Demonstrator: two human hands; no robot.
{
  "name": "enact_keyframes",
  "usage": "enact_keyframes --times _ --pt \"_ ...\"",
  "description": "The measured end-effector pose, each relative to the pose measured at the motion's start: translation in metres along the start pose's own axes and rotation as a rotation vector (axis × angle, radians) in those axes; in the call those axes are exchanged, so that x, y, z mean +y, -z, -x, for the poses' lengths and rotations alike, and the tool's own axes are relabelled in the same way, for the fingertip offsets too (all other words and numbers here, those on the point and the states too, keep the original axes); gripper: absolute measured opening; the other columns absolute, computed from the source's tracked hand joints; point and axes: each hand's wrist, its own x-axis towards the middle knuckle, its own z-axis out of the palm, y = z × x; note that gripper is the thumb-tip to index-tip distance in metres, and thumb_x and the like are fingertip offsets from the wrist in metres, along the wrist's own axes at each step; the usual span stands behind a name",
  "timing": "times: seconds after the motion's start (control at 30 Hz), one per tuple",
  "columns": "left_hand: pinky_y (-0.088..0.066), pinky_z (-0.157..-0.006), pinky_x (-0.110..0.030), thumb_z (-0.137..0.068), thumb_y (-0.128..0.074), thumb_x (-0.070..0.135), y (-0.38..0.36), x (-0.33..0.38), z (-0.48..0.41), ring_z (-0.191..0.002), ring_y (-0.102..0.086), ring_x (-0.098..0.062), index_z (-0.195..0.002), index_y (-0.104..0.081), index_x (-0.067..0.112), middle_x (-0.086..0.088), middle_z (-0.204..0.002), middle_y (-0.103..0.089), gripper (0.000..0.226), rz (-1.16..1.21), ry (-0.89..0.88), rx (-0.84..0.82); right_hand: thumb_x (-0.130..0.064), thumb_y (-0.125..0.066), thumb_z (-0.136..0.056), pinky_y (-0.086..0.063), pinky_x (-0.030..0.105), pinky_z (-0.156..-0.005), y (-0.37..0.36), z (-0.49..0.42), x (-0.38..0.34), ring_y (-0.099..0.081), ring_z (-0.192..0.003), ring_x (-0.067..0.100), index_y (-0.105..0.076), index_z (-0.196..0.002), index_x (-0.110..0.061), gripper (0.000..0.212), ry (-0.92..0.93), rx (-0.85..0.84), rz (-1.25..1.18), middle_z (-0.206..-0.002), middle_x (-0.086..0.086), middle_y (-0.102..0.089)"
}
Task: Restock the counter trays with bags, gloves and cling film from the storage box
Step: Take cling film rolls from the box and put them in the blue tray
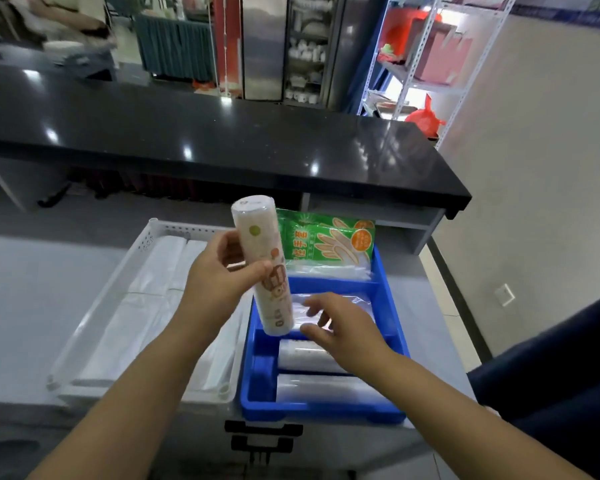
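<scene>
While the left hand (222, 271) was clamped around a cling film roll (262, 268), thumb across the front and fingers wrapped behind, the roll stood nearly upright, its top tilted slightly away from the hand's wrist. Its lower end hung just over the near-left part of the blue tray (392, 327), below and to the right of the left hand. Whether that end touched anything in the tray could not be told.

The right hand (340, 323) was apart, fingers spread and holding nothing, palm down over the tray's middle compartment. Its fingertips lay on or just above clear plastic packs (357, 301); motion blur prevented telling contact. Nearer than this hand, under its wrist, two more clear-wrapped rolls (312, 355) lay flat in the tray's near compartments.

Beyond the right hand, in the tray's far compartment, green glove packets (329, 240) stood on edge, just right of the held roll's upper half.

Left of the left hand and under its forearm sat the white tray (142, 244), filled with folded white plastic bags (153, 282). Both trays rested side by side, touching, on a grey surface (25, 306). A black counter (222, 140) ran across well beyond both hands.
</scene>
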Motion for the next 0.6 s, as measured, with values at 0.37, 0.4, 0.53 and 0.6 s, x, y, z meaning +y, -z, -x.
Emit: enact_keyframes --times 0.37,0.4,0.53,0.6 --pt "-0.054 -0.077 -0.033 -0.083 -0.062 0.014 0.055 -0.013 -0.008 -0.091 -0.069 -0.012 -0.104 -0.063 0.027 0.005 -0.098 -0.072 0.025 0.067 0.057 0.059 -0.044 -0.048 -0.091 -0.040 0.037 -0.076 -0.047 0.002 -0.010 -0.040 -0.088 0.021 -0.065 -0.098 -0.020 0.030 0.473 -0.399 0.452 -0.094 0.004 -0.050" --pt "-0.054 -0.077 -0.033 -0.082 -0.062 0.014 0.055 -0.014 -0.008 -0.091 -0.069 -0.012 -0.104 -0.062 0.028 0.004 -0.099 -0.072 0.025 0.077 0.063 0.065 -0.046 -0.050 -0.089 -0.040 0.036 -0.078 -0.046 0.003 -0.010 -0.040 -0.090 0.021 -0.064 -0.096 -0.019 0.031 0.478 -0.389 0.455 -0.095 0.004 -0.050" --pt "-0.055 -0.075 -0.031 -0.081 -0.065 0.013 0.054 -0.018 -0.010 -0.090 -0.069 -0.009 -0.100 -0.059 0.028 0.003 -0.100 -0.071 0.025 0.115 0.090 0.093 -0.053 -0.064 -0.071 -0.038 0.026 -0.074 -0.035 0.005 -0.013 -0.042 -0.091 0.015 -0.053 -0.084 -0.025 0.032 0.400 -0.312 0.405 -0.102 -0.005 -0.049" --pt "-0.054 -0.073 -0.029 -0.081 -0.066 0.013 0.050 -0.018 -0.010 -0.089 -0.069 -0.010 -0.097 -0.059 0.030 0.005 -0.099 -0.071 0.024 0.107 0.095 0.078 -0.049 -0.070 -0.065 -0.047 0.029 -0.069 -0.022 0.007 -0.011 -0.048 -0.082 0.014 -0.043 -0.079 -0.031 0.035 0.277 -0.240 0.309 -0.101 -0.010 -0.047"
